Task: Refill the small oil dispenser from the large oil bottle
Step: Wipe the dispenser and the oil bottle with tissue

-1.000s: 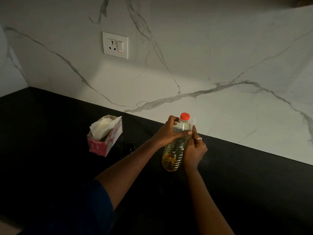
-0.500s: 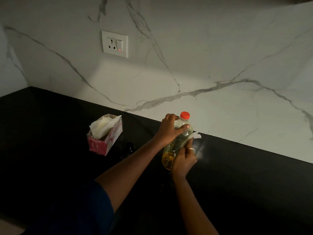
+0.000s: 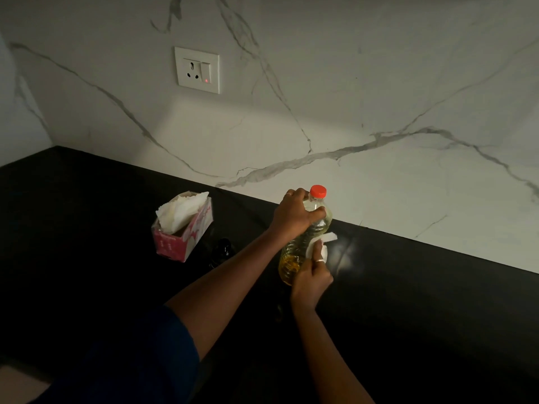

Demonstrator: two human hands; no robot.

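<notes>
The large oil bottle (image 3: 294, 252), clear plastic with yellow oil and a red cap (image 3: 318, 191), stands on the black counter (image 3: 423, 301). My left hand (image 3: 294, 212) grips its shoulder just below the cap. My right hand (image 3: 312, 275) holds a white tissue (image 3: 320, 246) against the bottle's right side, about halfway down. A small dark dispenser (image 3: 223, 249) stands in shadow on the counter between the tissue box and my left forearm; its details are hard to make out.
A pink tissue box (image 3: 186, 231) with white tissues sticking out sits left of the bottle. A marble wall (image 3: 379, 97) with a switched socket (image 3: 197, 70) rises right behind the counter.
My right hand with the tissue has slid down the bottle's side from near the neck to the middle. The left hand keeps its grip near the top, and the bottle stays in place.
</notes>
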